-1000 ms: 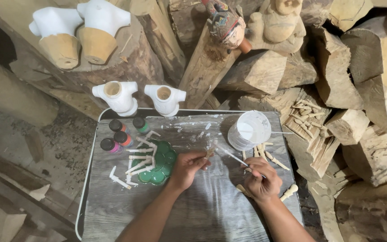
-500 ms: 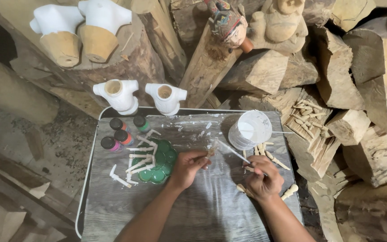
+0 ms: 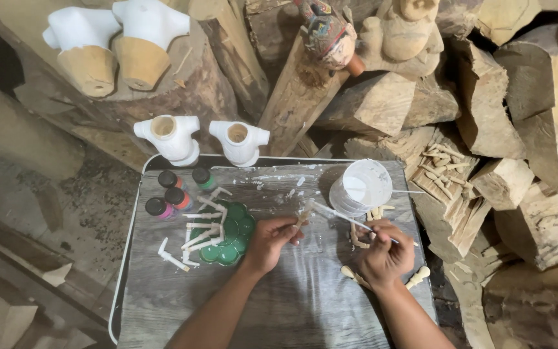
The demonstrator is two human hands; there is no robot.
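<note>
- Head view, looking down on a grey tray table (image 3: 182, 304) set among stacked wood blocks (image 3: 382, 103).
- Left hand (image 3: 271, 240): fingers pinched round a small pale wooden peg (image 3: 305, 210), held upright just above the table's middle.
- Right hand (image 3: 385, 253): fingers closed on a thin brush (image 3: 340, 216); its shaft slants up and left, tip touching or just beside the peg — cannot tell which.
- White paint cup (image 3: 361, 187) stands at the table's far right, just beyond the brush.
- More bare pegs (image 3: 416, 278) lie under and beside the right hand; one pokes out right of the wrist.
- Green flower-shaped palette (image 3: 232, 238) sits left of the left hand, with white-painted sticks (image 3: 203, 227) laid across it and spilling onto the table.
- Four small dark-capped paint bottles (image 3: 174, 194) cluster at the far left corner.
- Two white-painted torso shapes (image 3: 170, 137) stand at the table's far edge; two half-painted ones (image 3: 124, 48) rest on a log beyond.
- Carved figures (image 3: 408, 32) lean among the blocks at the back.
</note>
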